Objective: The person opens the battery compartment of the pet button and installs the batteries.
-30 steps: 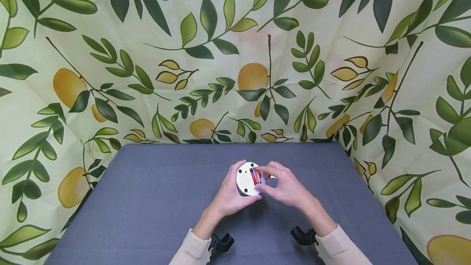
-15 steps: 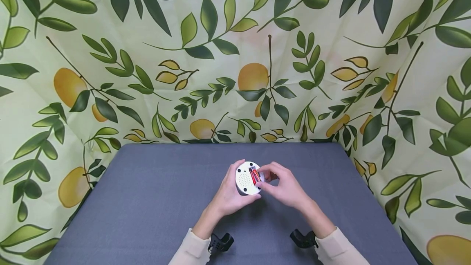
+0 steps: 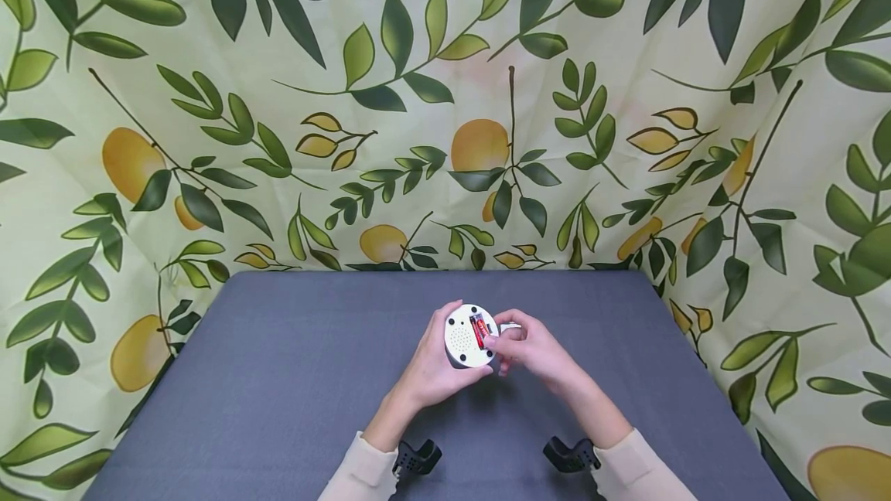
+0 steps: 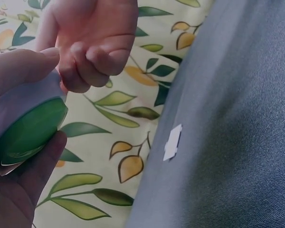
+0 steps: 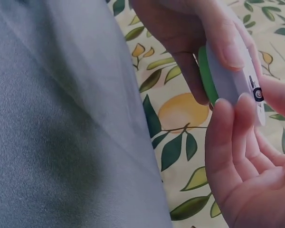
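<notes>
A round white-and-green device [image 3: 461,342] is held in my left hand [image 3: 435,358], its white underside turned up toward the head camera. That underside carries small holes, dark round feet and an uncovered battery compartment with red batteries [image 3: 479,331] in it. The left wrist view shows the device's green side [image 4: 35,130] between thumb and fingers. At the device's right edge, my right hand [image 3: 532,346] has its thumb on the lower end of the batteries. In the right wrist view its fingertips [image 5: 223,107] rest against the white side, with a battery end [image 5: 259,94] near the thumb.
A small white piece [image 4: 173,142] lies on the dark grey tabletop [image 3: 313,377], partly hidden behind the right hand in the head view. Cloth with a leaf-and-fruit print [image 3: 411,114] rises behind the table and along its right side. Black camera mounts [image 3: 418,457] sit at both wrists.
My right index finger has moved off the batteries to the device's right edge, while the thumb stays at their lower end. The left hand keeps its grip, almost still.
</notes>
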The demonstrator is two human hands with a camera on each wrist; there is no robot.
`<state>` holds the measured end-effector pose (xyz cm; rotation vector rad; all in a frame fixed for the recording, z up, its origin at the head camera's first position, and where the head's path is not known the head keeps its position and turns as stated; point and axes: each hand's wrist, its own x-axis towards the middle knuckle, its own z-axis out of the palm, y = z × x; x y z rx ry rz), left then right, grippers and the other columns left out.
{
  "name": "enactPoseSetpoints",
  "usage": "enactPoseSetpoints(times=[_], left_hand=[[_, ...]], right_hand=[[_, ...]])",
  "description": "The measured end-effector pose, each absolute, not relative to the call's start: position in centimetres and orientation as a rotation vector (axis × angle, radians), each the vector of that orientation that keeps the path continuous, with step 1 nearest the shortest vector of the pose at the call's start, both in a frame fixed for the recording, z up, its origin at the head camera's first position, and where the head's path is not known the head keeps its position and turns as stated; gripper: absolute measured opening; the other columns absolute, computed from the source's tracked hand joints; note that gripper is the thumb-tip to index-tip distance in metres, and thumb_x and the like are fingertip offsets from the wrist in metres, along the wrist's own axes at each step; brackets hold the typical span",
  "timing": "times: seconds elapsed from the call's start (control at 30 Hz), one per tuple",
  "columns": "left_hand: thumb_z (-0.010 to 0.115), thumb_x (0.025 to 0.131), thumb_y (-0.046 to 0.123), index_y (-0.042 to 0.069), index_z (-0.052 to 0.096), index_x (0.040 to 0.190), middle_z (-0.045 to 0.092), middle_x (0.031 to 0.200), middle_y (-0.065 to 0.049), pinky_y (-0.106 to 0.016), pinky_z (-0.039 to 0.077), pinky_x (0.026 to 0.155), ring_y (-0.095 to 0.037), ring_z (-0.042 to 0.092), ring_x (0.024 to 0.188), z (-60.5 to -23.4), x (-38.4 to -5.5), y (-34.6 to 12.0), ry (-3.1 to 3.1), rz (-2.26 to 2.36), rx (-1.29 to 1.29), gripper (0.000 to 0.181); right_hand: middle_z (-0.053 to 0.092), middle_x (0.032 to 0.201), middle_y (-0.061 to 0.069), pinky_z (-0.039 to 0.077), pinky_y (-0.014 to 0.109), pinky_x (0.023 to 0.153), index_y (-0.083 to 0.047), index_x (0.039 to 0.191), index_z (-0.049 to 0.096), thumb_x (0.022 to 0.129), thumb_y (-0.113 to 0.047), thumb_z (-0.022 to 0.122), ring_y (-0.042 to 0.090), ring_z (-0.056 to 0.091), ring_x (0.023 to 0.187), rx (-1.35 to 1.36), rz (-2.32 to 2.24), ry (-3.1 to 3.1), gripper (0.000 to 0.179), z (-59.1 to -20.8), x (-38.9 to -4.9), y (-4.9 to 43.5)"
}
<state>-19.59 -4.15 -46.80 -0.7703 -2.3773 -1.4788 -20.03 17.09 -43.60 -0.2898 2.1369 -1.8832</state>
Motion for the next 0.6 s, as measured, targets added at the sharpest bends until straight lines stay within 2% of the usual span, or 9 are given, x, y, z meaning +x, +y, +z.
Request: enactPoseSetpoints(times=[0.13, 0.3, 0.6], left_hand=[[0.094, 0.069, 0.024, 0.012, 0.035, 0.150, 0.051, 0.138, -0.010, -0.045, 0.045, 0.102, -0.022, 0.053, 0.121, -46.9, -19.6, -4.1, -2.360, -1.478, -0.774, 0.101], [0.094, 0.068, 0.026, 0.010, 0.035, 0.149, 0.052, 0.136, -0.009, -0.044, 0.046, 0.101, -0.022, 0.054, 0.120, -46.9, -19.6, -4.1, -2.345, -1.490, -0.773, 0.101], [0.094, 0.070, 0.028, 0.006, 0.035, 0.149, 0.051, 0.134, -0.009, -0.043, 0.046, 0.099, -0.022, 0.054, 0.118, -46.9, -19.6, -4.2, -2.341, -1.508, -0.775, 0.101]], right_hand=[[0.062, 0.069, 0.006, 0.055, 0.033, 0.059, 0.002, 0.117, 0.045, 0.096, -0.017, 0.070, 0.017, 0.059, 0.058, -0.302, -1.928, 1.975, 0.038, -44.0, -20.2, 17.1], [0.062, 0.069, 0.003, 0.055, 0.033, 0.060, -0.005, 0.103, 0.043, 0.102, -0.018, 0.061, 0.014, 0.058, 0.055, -0.345, -1.953, 1.823, 0.022, -44.8, -20.5, 17.1], [0.062, 0.068, 0.002, 0.054, 0.031, 0.057, -0.006, 0.092, 0.046, 0.104, -0.023, 0.058, 0.013, 0.057, 0.053, -0.380, -1.944, 1.787, 0.024, -45.1, -20.5, 16.7]])
